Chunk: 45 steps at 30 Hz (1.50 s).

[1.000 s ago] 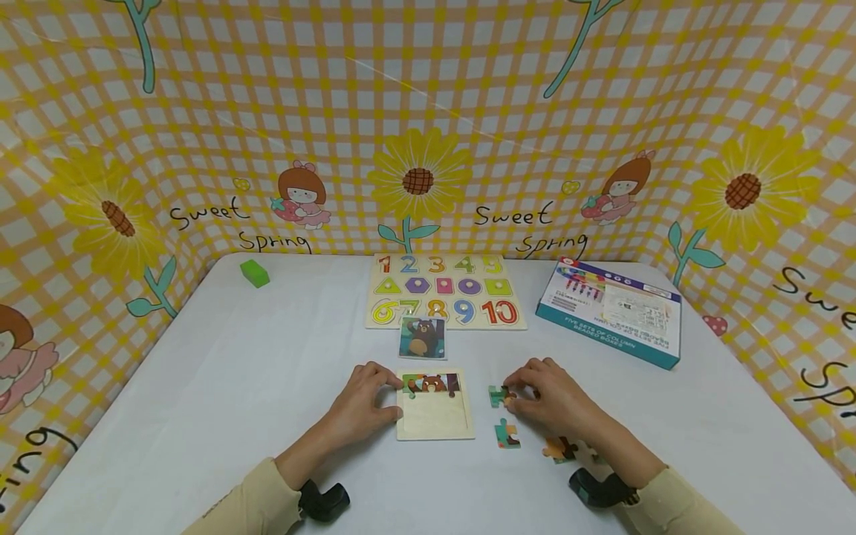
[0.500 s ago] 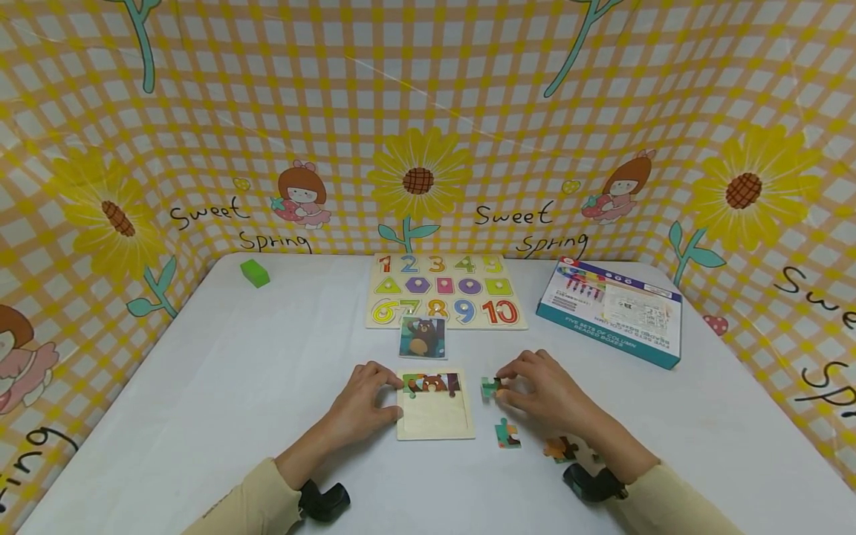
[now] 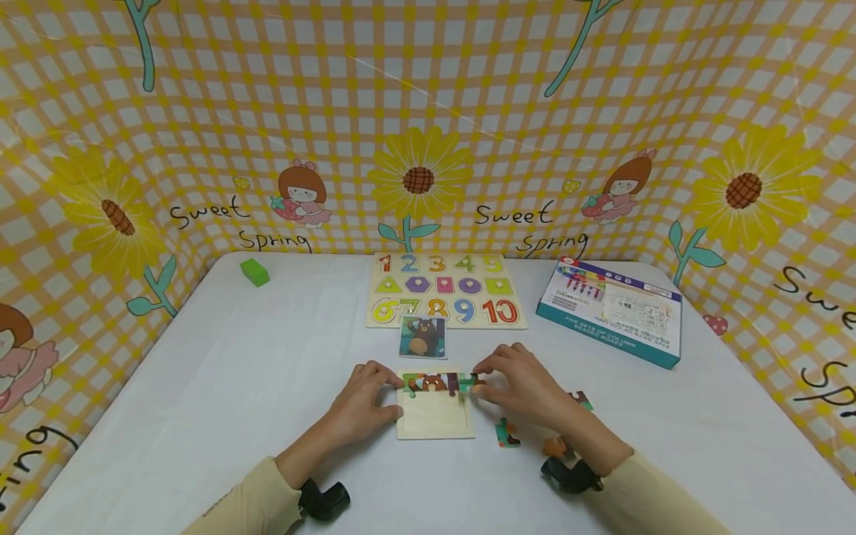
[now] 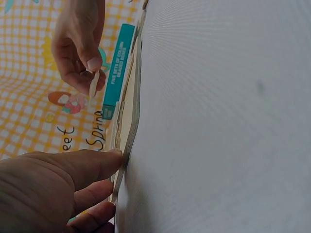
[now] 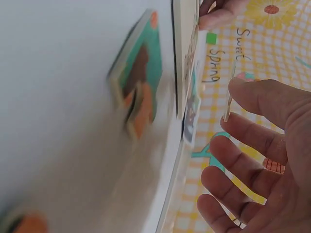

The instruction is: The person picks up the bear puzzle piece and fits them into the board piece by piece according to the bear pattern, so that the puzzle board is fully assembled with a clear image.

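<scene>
Green and small, a block [image 3: 255,273] lies near the far left corner of the white worktop [image 3: 200,386]. Next comes the left hand [image 3: 366,401], its thumb and forefinger held apart, both tips touching the left edge of a wooden puzzle frame [image 3: 435,417]. Along the frame's far edge runs a strip of pieces [image 3: 432,383] showing a brown bear's face. Beyond it a bear card [image 3: 423,338] overlaps the near edge of a number board [image 3: 443,285], which sits midway along the worktop's far edge. Raised over the frame's far right corner is a puzzle piece [image 3: 467,382], pinched between the right hand's [image 3: 521,379] thumb and forefinger; its other fingers are loosely bent and apart. Right of the frame lie a green-and-orange piece [image 3: 506,433], an orange piece [image 3: 553,447] partly hidden by the forearm, and a darker piece [image 3: 580,400] beyond it. Near the worktop's far right corner, a box [image 3: 608,312] lies askew.
</scene>
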Each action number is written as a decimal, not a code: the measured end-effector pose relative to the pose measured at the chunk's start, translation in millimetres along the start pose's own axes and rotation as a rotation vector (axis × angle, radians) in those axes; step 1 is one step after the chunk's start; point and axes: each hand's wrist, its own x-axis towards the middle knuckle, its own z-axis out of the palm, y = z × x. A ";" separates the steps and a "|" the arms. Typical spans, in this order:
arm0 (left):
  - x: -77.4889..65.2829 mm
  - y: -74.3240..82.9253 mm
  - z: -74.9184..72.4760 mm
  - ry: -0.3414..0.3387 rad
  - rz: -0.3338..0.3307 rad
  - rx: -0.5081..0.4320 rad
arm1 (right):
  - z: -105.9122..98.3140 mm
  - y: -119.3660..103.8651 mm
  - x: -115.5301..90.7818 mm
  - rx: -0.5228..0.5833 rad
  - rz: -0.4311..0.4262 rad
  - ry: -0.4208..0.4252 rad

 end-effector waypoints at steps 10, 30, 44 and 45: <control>-0.1 0.3 -0.2 -0.005 -0.004 0.001 | 9.9 -20.6 12.2 -0.022 -0.033 -0.002; -0.4 -0.7 -0.8 -0.004 -0.004 0.003 | 29.9 -49.0 27.8 -0.050 -0.156 -0.036; -0.1 -1.7 -0.7 -0.008 0.001 0.004 | 37.8 -55.9 31.9 -0.063 -0.140 -0.065; -0.1 -1.8 -0.6 -0.008 0.001 0.003 | 38.0 -56.0 32.2 -0.065 -0.141 -0.067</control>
